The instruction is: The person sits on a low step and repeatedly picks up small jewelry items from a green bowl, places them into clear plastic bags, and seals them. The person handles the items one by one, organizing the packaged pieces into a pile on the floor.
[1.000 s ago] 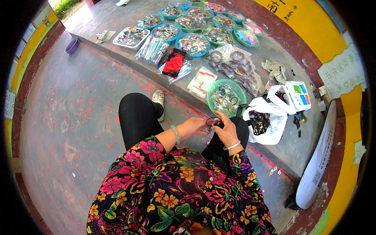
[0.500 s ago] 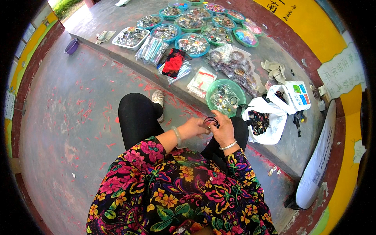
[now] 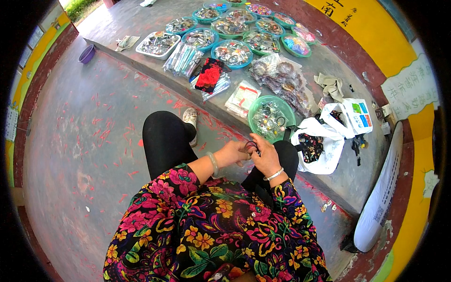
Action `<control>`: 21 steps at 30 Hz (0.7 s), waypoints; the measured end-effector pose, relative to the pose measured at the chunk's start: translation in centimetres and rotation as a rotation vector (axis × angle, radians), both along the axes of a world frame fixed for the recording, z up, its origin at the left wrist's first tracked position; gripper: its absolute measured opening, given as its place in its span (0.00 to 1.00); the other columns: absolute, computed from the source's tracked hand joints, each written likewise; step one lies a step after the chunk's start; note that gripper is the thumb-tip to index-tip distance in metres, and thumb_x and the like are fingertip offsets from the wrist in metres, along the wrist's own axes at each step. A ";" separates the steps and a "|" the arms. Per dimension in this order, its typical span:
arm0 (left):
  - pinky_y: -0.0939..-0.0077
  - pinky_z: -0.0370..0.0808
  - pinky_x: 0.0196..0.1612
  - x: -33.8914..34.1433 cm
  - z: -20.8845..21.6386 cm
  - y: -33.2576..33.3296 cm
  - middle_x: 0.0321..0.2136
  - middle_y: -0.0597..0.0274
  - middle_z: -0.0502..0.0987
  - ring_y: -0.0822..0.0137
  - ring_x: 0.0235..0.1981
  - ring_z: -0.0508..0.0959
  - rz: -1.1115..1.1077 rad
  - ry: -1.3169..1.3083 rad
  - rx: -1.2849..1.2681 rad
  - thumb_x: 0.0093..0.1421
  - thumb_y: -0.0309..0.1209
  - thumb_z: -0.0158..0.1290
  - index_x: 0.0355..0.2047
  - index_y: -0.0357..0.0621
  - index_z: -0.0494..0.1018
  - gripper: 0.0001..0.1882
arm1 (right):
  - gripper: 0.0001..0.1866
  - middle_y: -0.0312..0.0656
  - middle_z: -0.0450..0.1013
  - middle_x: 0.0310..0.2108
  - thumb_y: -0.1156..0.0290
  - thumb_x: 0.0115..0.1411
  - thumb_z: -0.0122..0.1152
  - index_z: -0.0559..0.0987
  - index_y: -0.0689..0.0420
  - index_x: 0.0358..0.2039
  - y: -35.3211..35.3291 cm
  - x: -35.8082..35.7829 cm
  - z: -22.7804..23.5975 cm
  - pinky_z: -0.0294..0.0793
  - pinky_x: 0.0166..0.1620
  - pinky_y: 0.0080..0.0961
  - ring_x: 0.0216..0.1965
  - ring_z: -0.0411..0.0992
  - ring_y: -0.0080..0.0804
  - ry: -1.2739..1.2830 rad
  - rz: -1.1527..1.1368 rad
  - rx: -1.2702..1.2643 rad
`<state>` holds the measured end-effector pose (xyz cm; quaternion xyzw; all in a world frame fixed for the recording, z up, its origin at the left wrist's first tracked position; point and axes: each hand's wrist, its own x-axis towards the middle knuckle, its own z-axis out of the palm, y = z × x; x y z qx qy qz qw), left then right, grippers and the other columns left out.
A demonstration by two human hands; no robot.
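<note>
In front of my lap I hold a few thin dark elastic hair ties (image 3: 252,146), looped between both hands. My left hand (image 3: 231,153) pinches them from the left, fingers closed. My right hand (image 3: 267,156) is closed on their other side, its index finger bent over the top. The fingers partly hide the loops, so I cannot count them. Just beyond my right hand stands a green plastic basin (image 3: 251,123) with small clear packets and hair ties in it. To its right, an open white plastic bag (image 3: 330,162) holds many small dark, multicoloured pieces (image 3: 310,146).
A raised concrete ledge (image 3: 155,81) runs diagonally ahead. On it are several basins of packets, a white tray (image 3: 164,55), a red-and-black cloth (image 3: 211,75), flat white packets (image 3: 243,97) and bagged brown rings (image 3: 282,77). A purple basin (image 3: 87,54) stands far left.
The dark loops, standing up above my fingers before, now sit lower and tighter between them. My right index finger has lifted slightly. The rest stays in place.
</note>
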<state>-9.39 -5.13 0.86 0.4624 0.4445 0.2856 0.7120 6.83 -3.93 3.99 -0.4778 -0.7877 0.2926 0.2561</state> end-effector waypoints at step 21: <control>0.82 0.74 0.30 -0.2 -0.7 0.5 0.29 0.69 0.74 0.78 0.26 0.73 0.098 -0.208 -0.153 0.52 0.23 0.54 0.37 0.43 0.72 0.10 | 0.30 0.44 0.73 0.34 0.82 0.43 0.45 0.65 0.55 0.52 0.5 1.5 0.8 0.65 0.47 0.27 0.42 0.70 0.34 0.153 -0.052 -0.133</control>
